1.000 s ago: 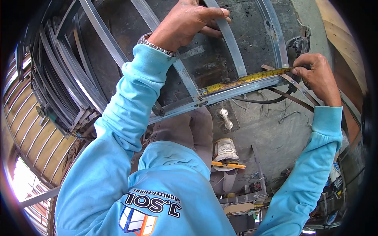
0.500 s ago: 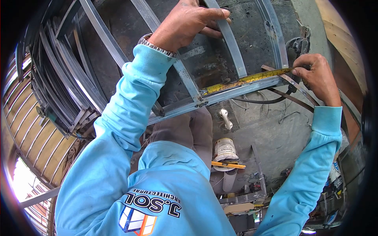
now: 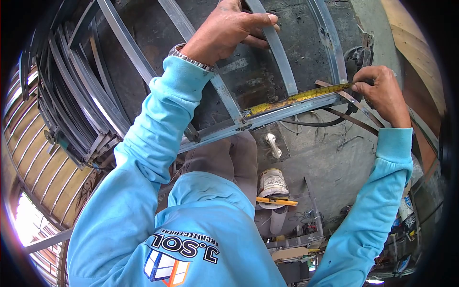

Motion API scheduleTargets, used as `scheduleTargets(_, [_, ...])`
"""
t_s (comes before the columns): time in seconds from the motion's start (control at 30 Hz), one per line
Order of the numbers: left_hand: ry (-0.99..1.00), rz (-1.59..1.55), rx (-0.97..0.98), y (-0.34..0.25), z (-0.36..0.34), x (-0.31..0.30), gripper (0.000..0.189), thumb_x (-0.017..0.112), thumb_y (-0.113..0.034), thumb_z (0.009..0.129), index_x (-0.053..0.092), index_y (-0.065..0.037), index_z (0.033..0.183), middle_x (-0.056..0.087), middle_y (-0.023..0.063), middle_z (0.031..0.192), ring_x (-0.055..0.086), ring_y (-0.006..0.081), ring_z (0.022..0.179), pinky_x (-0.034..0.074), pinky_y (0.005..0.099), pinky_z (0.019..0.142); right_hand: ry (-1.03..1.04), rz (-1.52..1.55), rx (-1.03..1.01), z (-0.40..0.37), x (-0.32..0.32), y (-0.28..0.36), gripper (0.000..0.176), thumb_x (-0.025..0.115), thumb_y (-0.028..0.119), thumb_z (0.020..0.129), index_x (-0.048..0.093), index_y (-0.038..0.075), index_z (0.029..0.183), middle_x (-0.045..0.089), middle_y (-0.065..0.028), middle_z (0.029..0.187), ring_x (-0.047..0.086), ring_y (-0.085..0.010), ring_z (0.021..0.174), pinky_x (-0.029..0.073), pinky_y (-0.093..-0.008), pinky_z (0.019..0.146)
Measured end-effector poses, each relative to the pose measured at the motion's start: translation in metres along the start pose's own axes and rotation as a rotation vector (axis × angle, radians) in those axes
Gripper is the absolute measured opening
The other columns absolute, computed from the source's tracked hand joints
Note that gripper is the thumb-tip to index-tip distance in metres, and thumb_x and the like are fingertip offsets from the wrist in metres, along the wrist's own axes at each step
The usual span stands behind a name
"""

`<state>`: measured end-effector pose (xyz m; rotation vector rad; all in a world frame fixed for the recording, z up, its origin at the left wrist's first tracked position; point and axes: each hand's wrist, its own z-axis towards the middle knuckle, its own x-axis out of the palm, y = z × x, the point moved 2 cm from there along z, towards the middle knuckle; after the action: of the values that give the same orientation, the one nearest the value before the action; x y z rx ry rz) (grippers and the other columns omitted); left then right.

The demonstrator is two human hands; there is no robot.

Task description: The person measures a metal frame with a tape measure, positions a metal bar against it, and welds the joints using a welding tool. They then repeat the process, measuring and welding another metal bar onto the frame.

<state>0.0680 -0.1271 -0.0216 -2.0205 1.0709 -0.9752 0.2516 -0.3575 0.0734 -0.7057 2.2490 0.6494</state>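
My left hand (image 3: 228, 29), with a metal watch at its wrist, is closed around a steel bar (image 3: 282, 60) that slants across the frame. The lower end of this bar meets the yellow tape measure. At the right, my right hand (image 3: 384, 92) pinches the end of the yellow tape measure (image 3: 296, 98) between thumb and finger. The tape lies stretched along the long bottom rail (image 3: 267, 118) of the steel frame. Its left end rests near another upright bar (image 3: 222, 91). A further bar (image 3: 332, 43) stands close to my right hand.
Curved steel bars (image 3: 76, 91) are stacked at the left. Below the frame, a white bucket (image 3: 273, 182) stands on the floor with a yellow spirit level (image 3: 276, 201) across it. A black cable (image 3: 320, 123) and a thin metal strip (image 3: 361, 109) lie near my right hand.
My right hand has shifted very slightly left with the tape end. The lower end of the bar under my left hand has moved slightly left along the tape.
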Motion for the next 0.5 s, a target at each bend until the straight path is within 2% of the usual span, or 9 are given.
scheduleTargets(0.3, [-0.016, 0.032, -0.012, 0.002, -0.001, 0.000, 0.051, 0.076, -0.029, 0.089, 0.054, -0.003, 0.128, 0.068, 0.0115, 0.111, 0.069, 0.0242, 0.099, 0.060, 0.0399, 0.079, -0.002, 0.027, 0.003, -0.003, -0.003, 0.003, 0.015, 0.074, 0.008, 0.077, 0.074, -0.003, 0.088, 0.069, -0.0170, 0.079, 0.065, -0.0292, 0.075, 0.052, -0.0391, 0.074])
scheduleTargets(0.37, [-0.063, 0.190, 0.156, 0.014, 0.001, -0.003, 0.052, 0.077, -0.035, 0.089, 0.059, 0.001, 0.120, 0.071, 0.0176, 0.112, 0.072, 0.0317, 0.104, 0.061, 0.0444, 0.090, -0.010, 0.035, 0.001, -0.006, -0.005, 0.000, 0.014, 0.074, 0.007, 0.077, 0.074, -0.003, 0.087, 0.068, -0.0168, 0.078, 0.065, -0.0293, 0.075, 0.051, -0.0394, 0.073])
scheduleTargets(0.5, [-0.064, 0.122, 0.132, 0.011, 0.000, -0.001, 0.052, 0.078, -0.033, 0.087, 0.059, 0.001, 0.120, 0.072, 0.0170, 0.107, 0.073, 0.0297, 0.100, 0.062, 0.0411, 0.085, -0.059, 0.188, -0.023, -0.020, -0.024, -0.016, 0.011, 0.070, 0.006, 0.081, 0.068, -0.002, 0.088, 0.061, -0.0101, 0.072, 0.060, -0.0212, 0.073, 0.048, -0.0351, 0.070])
